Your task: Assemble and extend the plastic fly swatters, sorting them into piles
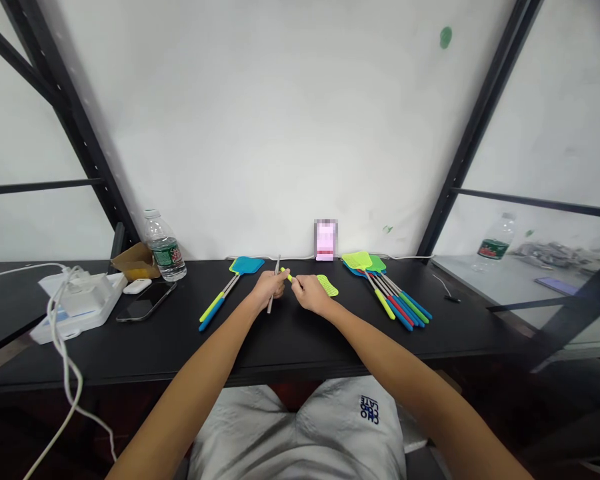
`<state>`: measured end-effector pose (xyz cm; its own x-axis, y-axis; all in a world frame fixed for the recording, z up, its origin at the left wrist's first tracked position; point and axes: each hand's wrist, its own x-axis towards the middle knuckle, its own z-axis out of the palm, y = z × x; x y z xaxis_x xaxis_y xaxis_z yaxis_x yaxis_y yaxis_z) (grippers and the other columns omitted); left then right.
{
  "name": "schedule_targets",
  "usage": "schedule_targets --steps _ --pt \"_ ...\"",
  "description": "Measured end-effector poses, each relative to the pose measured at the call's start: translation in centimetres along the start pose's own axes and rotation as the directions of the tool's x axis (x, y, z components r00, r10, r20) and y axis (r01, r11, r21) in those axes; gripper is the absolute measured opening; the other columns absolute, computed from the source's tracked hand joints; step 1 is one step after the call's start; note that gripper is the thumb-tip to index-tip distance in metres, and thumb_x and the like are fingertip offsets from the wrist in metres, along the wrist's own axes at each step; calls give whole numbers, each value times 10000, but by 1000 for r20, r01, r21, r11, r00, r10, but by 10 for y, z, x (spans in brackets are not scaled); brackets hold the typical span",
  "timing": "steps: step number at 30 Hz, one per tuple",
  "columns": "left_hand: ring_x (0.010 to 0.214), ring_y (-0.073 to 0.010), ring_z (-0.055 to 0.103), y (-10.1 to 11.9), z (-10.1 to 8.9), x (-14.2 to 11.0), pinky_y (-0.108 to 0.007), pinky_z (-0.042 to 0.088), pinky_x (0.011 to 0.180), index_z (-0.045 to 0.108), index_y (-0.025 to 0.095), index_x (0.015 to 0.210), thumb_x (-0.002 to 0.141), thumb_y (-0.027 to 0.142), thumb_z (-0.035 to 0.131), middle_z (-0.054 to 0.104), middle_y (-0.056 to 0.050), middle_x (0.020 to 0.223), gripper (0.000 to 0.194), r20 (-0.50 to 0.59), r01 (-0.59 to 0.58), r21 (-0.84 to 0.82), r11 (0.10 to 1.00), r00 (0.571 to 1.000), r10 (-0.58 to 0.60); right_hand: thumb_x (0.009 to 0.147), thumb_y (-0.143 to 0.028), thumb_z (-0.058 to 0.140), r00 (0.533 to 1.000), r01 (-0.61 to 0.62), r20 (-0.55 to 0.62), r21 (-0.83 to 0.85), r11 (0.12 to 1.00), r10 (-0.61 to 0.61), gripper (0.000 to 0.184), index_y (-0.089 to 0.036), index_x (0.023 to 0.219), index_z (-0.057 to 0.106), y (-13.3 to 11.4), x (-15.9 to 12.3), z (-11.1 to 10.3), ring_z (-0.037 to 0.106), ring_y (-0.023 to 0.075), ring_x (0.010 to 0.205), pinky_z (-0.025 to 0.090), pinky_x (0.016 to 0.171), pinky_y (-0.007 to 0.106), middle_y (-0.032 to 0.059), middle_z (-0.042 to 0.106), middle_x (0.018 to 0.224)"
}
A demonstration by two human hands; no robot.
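My left hand [269, 287] grips a thin metal rod [273, 288] that stands nearly upright over the black table [290, 347]. My right hand [307, 295] pinches a short yellow-green handle [286, 274], whose tip points at the rod. The two hands nearly touch. Just right of my right hand, a lime-green mesh fly swatter head [329, 285] lies flat. Left of my hands are blue-headed fly swatters [246, 265] with metal shafts. On the right lies a fanned pile of fly swatters [380, 287] with green, blue and red handles.
At the far left stand a water bottle [165, 247], a cardboard piece [136, 262], a white tray [80, 307] with a tangled cable, a phone [145, 301] and a white earbud case [137, 286]. A small upright pixelated object [325, 240] stands by the wall. Black metal frame posts rise at both sides.
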<state>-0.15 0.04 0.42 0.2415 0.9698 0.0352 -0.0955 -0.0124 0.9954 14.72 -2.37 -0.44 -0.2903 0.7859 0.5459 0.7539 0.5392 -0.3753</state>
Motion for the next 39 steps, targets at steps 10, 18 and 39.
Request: schedule_targets --steps 10,18,39 --pt "299 -41 222 -3 -4 3 -220 129 365 315 218 478 761 435 656 269 69 321 494 58 0 35 999 998 -2 976 -259 406 991 109 82 -70 992 -103 352 -163 694 595 -7 -6 1 473 130 550 240 586 282 55 624 656" --pt "300 -42 237 0 -4 0 -208 152 363 393 199 506 757 368 640 298 72 331 391 43 -5 139 990 999 -1 973 -263 428 979 154 150 -116 981 -136 303 -152 777 631 -12 -9 1 542 161 605 287 615 285 83 654 720" --pt "304 -38 286 5 6 -3 -193 174 349 423 194 614 704 373 723 338 100 378 361 50 -84 107 991 996 79 891 -366 496 988 -106 -90 160 981 121 334 -189 608 502 -5 -6 -3 450 115 549 282 563 244 -15 526 567"
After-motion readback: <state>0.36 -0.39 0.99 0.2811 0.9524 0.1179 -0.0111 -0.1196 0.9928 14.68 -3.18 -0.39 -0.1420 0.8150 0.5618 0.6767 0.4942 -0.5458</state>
